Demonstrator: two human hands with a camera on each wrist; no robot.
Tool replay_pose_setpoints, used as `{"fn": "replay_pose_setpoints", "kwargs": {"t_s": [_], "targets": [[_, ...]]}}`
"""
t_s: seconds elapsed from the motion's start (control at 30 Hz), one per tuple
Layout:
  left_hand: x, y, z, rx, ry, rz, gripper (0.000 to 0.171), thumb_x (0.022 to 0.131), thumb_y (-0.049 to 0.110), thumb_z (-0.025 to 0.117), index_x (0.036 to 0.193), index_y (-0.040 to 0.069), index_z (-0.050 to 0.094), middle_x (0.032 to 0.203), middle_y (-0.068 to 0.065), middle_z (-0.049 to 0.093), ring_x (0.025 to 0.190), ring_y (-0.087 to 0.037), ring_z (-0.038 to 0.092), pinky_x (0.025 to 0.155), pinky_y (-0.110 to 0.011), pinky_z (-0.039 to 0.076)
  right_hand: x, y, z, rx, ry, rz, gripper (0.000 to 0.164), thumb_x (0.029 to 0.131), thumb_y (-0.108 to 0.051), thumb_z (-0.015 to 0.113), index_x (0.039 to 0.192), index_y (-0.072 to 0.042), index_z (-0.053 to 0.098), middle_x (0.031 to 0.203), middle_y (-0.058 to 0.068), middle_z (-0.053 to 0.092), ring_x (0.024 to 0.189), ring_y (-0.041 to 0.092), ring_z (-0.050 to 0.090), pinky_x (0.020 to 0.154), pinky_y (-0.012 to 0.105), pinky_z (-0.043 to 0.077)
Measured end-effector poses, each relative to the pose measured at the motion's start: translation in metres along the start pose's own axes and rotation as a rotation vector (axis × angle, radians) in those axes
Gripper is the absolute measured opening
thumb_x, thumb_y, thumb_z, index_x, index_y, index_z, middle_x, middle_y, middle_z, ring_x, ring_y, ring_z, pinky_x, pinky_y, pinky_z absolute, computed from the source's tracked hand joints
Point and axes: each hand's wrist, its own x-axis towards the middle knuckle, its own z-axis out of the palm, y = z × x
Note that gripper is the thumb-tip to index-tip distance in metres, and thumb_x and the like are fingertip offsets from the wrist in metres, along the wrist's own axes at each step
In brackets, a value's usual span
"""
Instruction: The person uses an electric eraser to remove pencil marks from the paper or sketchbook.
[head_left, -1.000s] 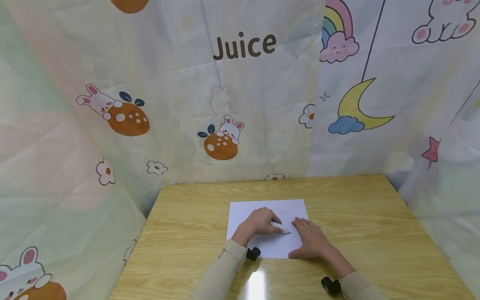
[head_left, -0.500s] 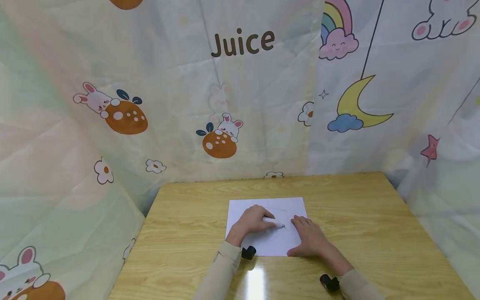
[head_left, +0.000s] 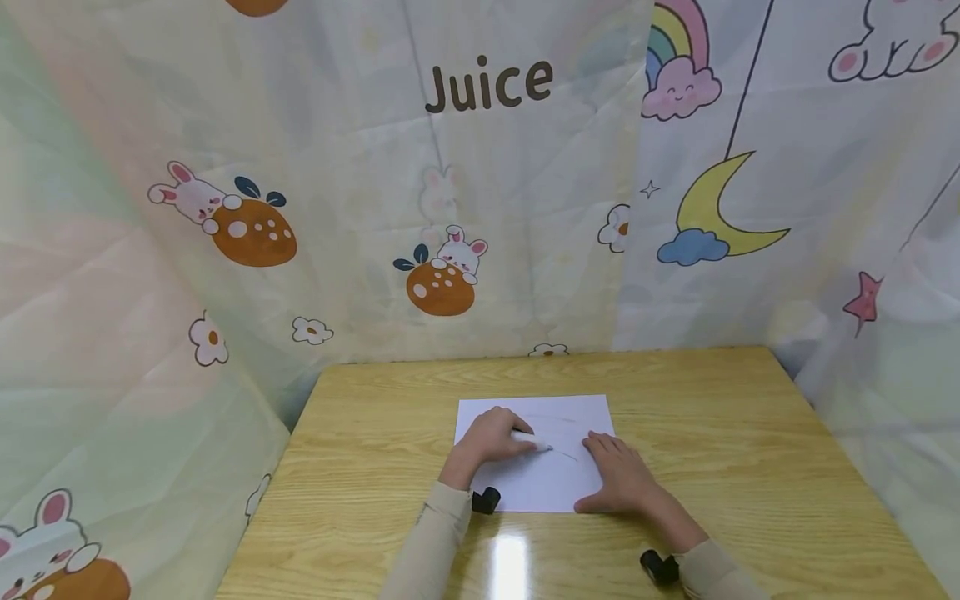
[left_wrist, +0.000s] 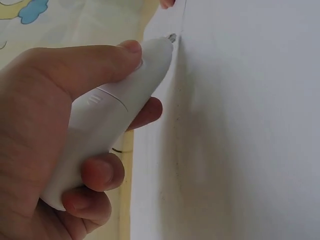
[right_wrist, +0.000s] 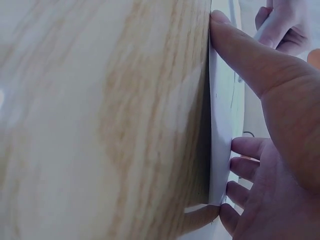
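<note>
On the table lies a white sheet of paper (head_left: 540, 493). My left hand (head_left: 493, 435) grips a smooth white hand tool (left_wrist: 102, 117) with a rounded body. Its small metal tip is at the paper, and my thumb presses near a button by the front end. From the tip a thin line (head_left: 567, 455) runs right across the sheet; whether drawn or cut, I cannot tell. A fainter line (head_left: 558, 418) shows higher up. At the sheet's right side my right hand (head_left: 621, 477) rests with spread fingers, the thumb (right_wrist: 240, 45) on the near edge.
Wood-grain table (head_left: 375, 467) surrounds the paper. A printed fabric curtain (head_left: 525, 200) stands behind the table and along both sides. Black camera mounts sit at the left wrist (head_left: 486, 500) and right wrist (head_left: 660, 568).
My left hand has drawn the white tool leftward and slightly up the sheet, and a thin line now shows behind its tip. My right hand has stayed in place on the paper.
</note>
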Motion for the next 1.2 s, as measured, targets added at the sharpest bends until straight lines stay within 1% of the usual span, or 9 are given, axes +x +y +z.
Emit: {"fn": "replay_pose_setpoints", "kwargs": {"t_s": [0.13,0.23,0.47,0.63,0.8,0.87,1.0,1.2], "targets": [[0.000,-0.001,-0.005,0.011,-0.015,-0.002,0.024,0.082,0.041,0.076,0.098,0.023,0.079,0.092,0.016,0.070,0.081,0.000,0.059,0.068,-0.024,0.047,0.001,-0.001,-0.001,0.004,-0.003,0.003,0.114,0.057,-0.071,0.080,0.141,-0.002,0.045,0.146,0.022,0.038,0.133,0.044,0.033,0.101,0.064,0.028],[0.003,0.001,-0.006,0.018,-0.044,-0.003,0.024,0.083,0.040,0.076,0.100,0.023,0.079,0.093,0.017,0.070,0.083,0.001,0.058,0.070,-0.023,0.047,0.001,-0.002,-0.002,0.007,-0.004,0.002,0.114,0.057,-0.071,0.080,0.141,-0.002,0.045,0.147,0.022,0.038,0.133,0.044,0.033,0.101,0.065,0.027],[0.011,0.007,-0.007,0.040,-0.074,0.067,0.022,0.083,0.040,0.076,0.099,0.025,0.079,0.098,0.016,0.070,0.088,0.001,0.060,0.073,-0.024,0.048,0.003,-0.002,0.000,-0.002,0.013,-0.015,0.112,0.058,-0.068,0.081,0.140,-0.002,0.045,0.146,0.023,0.039,0.133,0.044,0.034,0.100,0.065,0.028],[0.012,0.008,-0.004,0.078,-0.115,0.054,0.023,0.083,0.041,0.076,0.100,0.026,0.079,0.099,0.018,0.069,0.091,0.002,0.060,0.074,-0.022,0.048,0.000,-0.002,0.002,0.012,-0.020,-0.017,0.113,0.059,-0.069,0.080,0.140,-0.001,0.045,0.146,0.024,0.038,0.132,0.045,0.033,0.100,0.066,0.028],[0.017,0.014,-0.005,0.094,-0.111,0.100,0.025,0.084,0.041,0.075,0.101,0.024,0.079,0.100,0.015,0.070,0.093,-0.001,0.061,0.076,-0.024,0.049,0.000,0.000,0.002,-0.001,-0.011,-0.004,0.113,0.059,-0.069,0.080,0.141,-0.001,0.044,0.147,0.023,0.038,0.133,0.044,0.033,0.100,0.065,0.028],[0.018,0.016,-0.005,0.112,-0.108,0.099,0.024,0.084,0.042,0.075,0.101,0.025,0.079,0.099,0.016,0.070,0.092,-0.001,0.061,0.076,-0.024,0.049,0.000,-0.001,0.001,0.001,-0.010,-0.004,0.112,0.059,-0.068,0.081,0.142,-0.001,0.044,0.147,0.022,0.038,0.133,0.044,0.033,0.100,0.065,0.028],[0.020,0.017,-0.005,0.137,-0.122,0.075,0.023,0.083,0.043,0.076,0.100,0.027,0.079,0.099,0.017,0.069,0.091,0.000,0.061,0.076,-0.024,0.049,-0.001,-0.002,0.000,0.014,-0.021,-0.010,0.113,0.059,-0.069,0.080,0.141,0.000,0.044,0.147,0.023,0.038,0.133,0.045,0.033,0.100,0.066,0.027],[0.024,0.019,-0.004,0.147,-0.122,0.102,0.025,0.083,0.045,0.075,0.101,0.028,0.079,0.100,0.017,0.069,0.089,0.000,0.061,0.074,-0.024,0.049,0.000,0.000,0.001,0.009,-0.018,0.000,0.114,0.059,-0.071,0.079,0.142,-0.001,0.043,0.148,0.023,0.037,0.134,0.044,0.031,0.101,0.066,0.026]]}}
